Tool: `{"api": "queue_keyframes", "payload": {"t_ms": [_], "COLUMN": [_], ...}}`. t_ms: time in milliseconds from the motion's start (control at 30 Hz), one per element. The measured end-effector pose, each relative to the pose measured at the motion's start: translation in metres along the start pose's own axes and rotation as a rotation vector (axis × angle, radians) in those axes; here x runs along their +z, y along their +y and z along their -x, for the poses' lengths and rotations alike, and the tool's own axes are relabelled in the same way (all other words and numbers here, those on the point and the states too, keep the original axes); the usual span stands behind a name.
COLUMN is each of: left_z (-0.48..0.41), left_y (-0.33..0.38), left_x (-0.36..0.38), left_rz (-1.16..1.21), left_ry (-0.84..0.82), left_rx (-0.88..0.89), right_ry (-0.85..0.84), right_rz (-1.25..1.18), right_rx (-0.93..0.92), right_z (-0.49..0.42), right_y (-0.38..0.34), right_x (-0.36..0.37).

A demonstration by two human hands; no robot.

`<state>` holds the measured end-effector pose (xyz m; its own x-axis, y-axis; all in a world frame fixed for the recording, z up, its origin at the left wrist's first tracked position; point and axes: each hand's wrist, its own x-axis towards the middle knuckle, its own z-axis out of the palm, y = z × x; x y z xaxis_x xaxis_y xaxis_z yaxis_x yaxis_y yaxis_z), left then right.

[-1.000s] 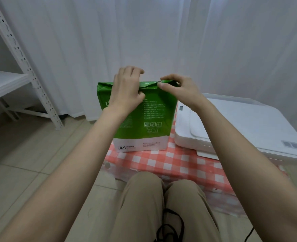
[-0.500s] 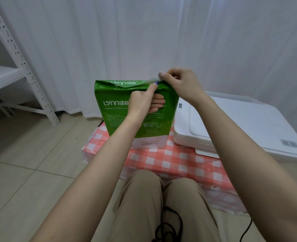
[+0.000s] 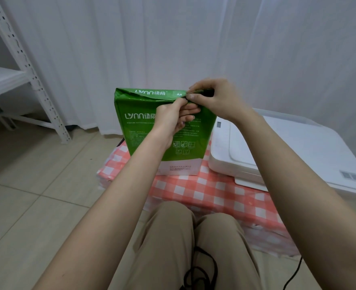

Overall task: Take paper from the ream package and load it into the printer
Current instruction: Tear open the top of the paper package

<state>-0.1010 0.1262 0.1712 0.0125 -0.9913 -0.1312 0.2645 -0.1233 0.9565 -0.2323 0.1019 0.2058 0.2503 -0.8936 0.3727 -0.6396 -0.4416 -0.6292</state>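
Hands meet at the top right corner of a glossy green plastic-wrapped ream package (image 3: 143,130), seen from the head camera. The ream package stands upright on its short white end near the far left corner of a low surface (image 3: 214,193) covered in red-and-white checked cloth. Its printed front faces the person, and an "A4" mark shows on the top fold.

The left hand (image 3: 172,118) is raised in front of the upper right of the front face. Its thumb and forefinger are closed on the edge of the top flap, and its other fingers are curled against the wrapper. The right hand (image 3: 216,99) reaches over from the right and pinches the same flap at the corner, fingertips pressed together. The two hands touch there.

A flat white plastic printer (image 3: 288,147) lies just beside the ream package, toward the right edge of the surface, with its lid down.

Behind hangs a white pleated curtain (image 3: 193,38). A white perforated metal shelf rack (image 3: 26,65) stands on the beige tiled floor (image 3: 36,185) at the left. Knees in khaki trousers (image 3: 193,248) carry a looped black cable (image 3: 202,268).
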Motion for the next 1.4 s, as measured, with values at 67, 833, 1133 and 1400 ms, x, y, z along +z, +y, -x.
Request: {"api": "queue_keyframes", "payload": {"t_ms": [67,833,1133,1400], "left_z": [-0.001,0.005,0.004,0.005], "left_y": [0.000,-0.005,-0.008,-0.010], "left_x": [-0.001,-0.004,-0.006,-0.007], "left_rz": [-0.012,-0.039,-0.014,0.013], "left_ry": [-0.014,-0.086,-0.105,-0.125], "left_rx": [0.006,0.073,0.101,0.104], "right_ry": [0.026,0.177,0.175,0.169], "right_rz": [-0.001,0.002,0.033,0.031], "right_rx": [0.009,0.077,0.105,0.137], "right_z": [-0.003,-0.016,-0.021,-0.020], "right_y": [0.000,-0.005,-0.007,-0.007], "right_x": [0.002,0.012,0.013,0.013]}}
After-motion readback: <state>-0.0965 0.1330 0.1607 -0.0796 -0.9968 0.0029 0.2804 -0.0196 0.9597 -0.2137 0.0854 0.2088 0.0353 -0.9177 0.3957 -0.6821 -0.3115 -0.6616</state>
